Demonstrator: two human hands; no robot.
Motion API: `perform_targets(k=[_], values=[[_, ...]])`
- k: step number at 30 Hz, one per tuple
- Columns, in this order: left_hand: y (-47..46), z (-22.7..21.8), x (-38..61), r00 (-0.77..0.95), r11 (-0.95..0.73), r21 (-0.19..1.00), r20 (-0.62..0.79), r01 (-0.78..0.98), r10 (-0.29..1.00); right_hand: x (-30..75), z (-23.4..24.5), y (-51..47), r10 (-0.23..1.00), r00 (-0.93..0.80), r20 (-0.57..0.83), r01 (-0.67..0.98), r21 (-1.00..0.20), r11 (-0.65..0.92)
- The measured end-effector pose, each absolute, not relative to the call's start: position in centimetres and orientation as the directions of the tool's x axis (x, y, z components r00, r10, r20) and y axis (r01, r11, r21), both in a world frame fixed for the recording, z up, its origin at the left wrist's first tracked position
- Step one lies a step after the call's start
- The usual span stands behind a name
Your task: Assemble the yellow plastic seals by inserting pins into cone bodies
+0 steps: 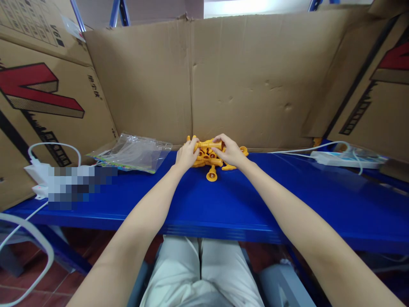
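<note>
Between my two hands lies a long yellow plastic piece (208, 145) with a ribbed stem and a wider right end. My left hand (186, 154) is closed on its left end, fingers bent over it. At the wider end, the thumb and fingers of my right hand (232, 151) pinch it. Just below and behind it is a heap of similar yellow pieces (207, 161), several with flared, hollow ends, partly hidden by my hands. One flared piece (211, 174) points its round opening toward me at the front of the heap.
Clear plastic bags (137, 150) lie to the left on the blue table (220, 204). A white plug and cable (37, 172) stand at far left, beside a blurred patch. A power strip (345, 158) sits at right. Cardboard walls (255, 81) enclose the back and sides.
</note>
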State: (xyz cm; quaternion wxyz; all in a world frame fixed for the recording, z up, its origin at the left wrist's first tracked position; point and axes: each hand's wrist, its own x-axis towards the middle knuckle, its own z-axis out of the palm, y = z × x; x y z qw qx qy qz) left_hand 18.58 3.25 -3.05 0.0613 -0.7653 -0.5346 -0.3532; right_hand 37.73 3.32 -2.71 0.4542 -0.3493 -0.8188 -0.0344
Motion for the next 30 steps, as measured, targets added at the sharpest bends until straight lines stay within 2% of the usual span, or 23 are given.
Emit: perform_targets(k=[4, 7, 10, 13, 17, 21, 23, 26, 30], values=[[2.7, -2.7, 18.8, 0.225, -0.415, 0.205, 0.592, 0.887, 0.774, 38.5, -3.0, 3.8, 0.677, -0.429, 0.598, 0.786, -0.123, 0.606], [2.5, -2.5, 19.2, 0.281, -0.439, 0.155, 0.575, 0.885, 0.769, 38.7, -3.1, 3.9, 0.756, -0.448, 0.477, 0.856, -0.013, 0.516], [2.3, -2.3, 19.4, 0.263, -0.425, 0.172, 0.567, 0.889, 0.781, 38.6, -2.9, 3.5, 0.747, -0.453, 0.486, 0.869, 0.054, 0.492], [2.3, -2.0, 19.6, 0.210, -0.412, 0.260, 0.562, 0.874, 0.800, 38.5, -2.7, 2.9, 0.714, -0.463, 0.524, 0.873, 0.132, 0.469], [2.5, -1.8, 19.9, 0.110, -0.368, 0.436, 0.511, 0.821, 0.852, 38.2, -2.4, 2.2, 0.654, -0.501, 0.567, 0.861, 0.254, 0.440], [2.7, -2.0, 20.1, 0.122, -0.258, 0.707, 0.238, 0.658, 0.964, 37.9, -2.0, 1.7, 0.566, -0.547, 0.617, 0.836, 0.369, 0.406], [2.8, -2.2, 20.1, 0.146, -0.198, 0.792, 0.138, 0.578, 0.980, 37.8, -1.8, 1.6, 0.543, -0.560, 0.626, 0.828, 0.394, 0.399], [3.2, -2.5, 20.1, 0.101, -0.200, 0.814, 0.172, 0.545, 0.980, 37.9, -1.9, 1.8, 0.556, -0.563, 0.612, 0.825, 0.372, 0.426], [3.6, -2.7, 20.2, 0.060, -0.302, 0.730, 0.338, 0.613, 0.939, 38.4, -2.7, 2.7, 0.627, -0.537, 0.564, 0.837, 0.268, 0.476]])
